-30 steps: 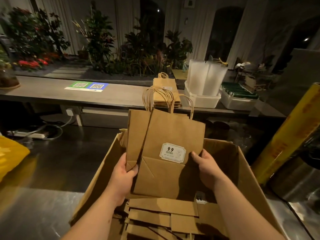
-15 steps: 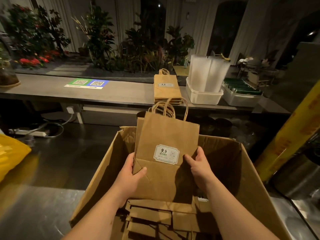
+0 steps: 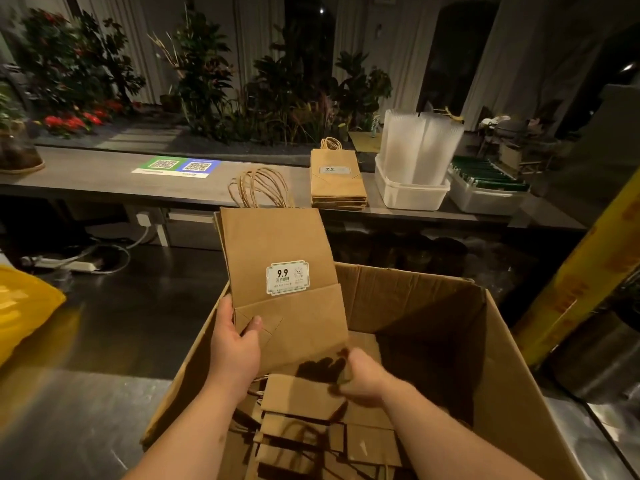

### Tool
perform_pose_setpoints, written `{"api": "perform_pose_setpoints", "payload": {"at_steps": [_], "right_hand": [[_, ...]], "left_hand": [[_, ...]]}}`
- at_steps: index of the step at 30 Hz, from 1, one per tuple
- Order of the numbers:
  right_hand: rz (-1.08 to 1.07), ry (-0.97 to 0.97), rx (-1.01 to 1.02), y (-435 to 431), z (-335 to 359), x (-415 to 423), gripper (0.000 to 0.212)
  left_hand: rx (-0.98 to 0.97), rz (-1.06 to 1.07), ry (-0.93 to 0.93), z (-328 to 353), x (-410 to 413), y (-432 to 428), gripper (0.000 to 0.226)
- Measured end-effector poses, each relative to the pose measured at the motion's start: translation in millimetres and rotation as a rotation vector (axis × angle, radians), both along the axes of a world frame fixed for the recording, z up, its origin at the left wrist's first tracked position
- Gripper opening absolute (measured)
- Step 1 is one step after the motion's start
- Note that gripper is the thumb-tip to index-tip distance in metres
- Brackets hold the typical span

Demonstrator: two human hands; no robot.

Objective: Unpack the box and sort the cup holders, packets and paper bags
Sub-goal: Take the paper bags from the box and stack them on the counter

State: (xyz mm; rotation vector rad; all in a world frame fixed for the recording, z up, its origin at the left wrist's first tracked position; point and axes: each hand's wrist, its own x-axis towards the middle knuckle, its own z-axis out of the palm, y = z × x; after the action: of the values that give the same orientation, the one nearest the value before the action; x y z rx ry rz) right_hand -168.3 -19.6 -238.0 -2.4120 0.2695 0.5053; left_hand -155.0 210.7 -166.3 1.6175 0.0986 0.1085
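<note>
Bag stack (image 3: 337,181) beside white tub (image 3: 410,197) on counter (image 3: 104,183)

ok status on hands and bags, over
Left hand grips bag bundle above the box. Right hand blurred at its lower corner, grip unclear. More bags in box. Nothing in the way.

I see matt brown kraft paper on the lifted paper bag (image 3: 277,244), with twisted paper-cord handles (image 3: 263,188) and a smooth white printed label (image 3: 287,277). The box (image 3: 415,296) is plain corrugated cardboard, dull and a little creased. The near counter (image 3: 69,410) looks like brushed steel with a soft sheen. The cup holders (image 3: 419,143) are frosted translucent plastic, standing in a white plastic tub (image 3: 408,195).
</note>
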Motion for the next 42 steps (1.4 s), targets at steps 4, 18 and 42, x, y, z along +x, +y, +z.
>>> {"api": "perform_pose_setpoints", "payload": {"at_steps": [4,18,42], "right_hand": [[0.274,0.237,-0.241,8,-9,-4,0.112],[0.387,-0.023,-0.625,9,62,0,0.022],[-0.533,-0.219,0.824,-28,54,3,0.026]], "left_hand": [[0.043,0.038,-0.075,-3,0,5,0.044],[-0.052,0.040,0.006,-3,7,5,0.047],[-0.077,-0.314,0.092,-2,-8,-4,0.041]]}}
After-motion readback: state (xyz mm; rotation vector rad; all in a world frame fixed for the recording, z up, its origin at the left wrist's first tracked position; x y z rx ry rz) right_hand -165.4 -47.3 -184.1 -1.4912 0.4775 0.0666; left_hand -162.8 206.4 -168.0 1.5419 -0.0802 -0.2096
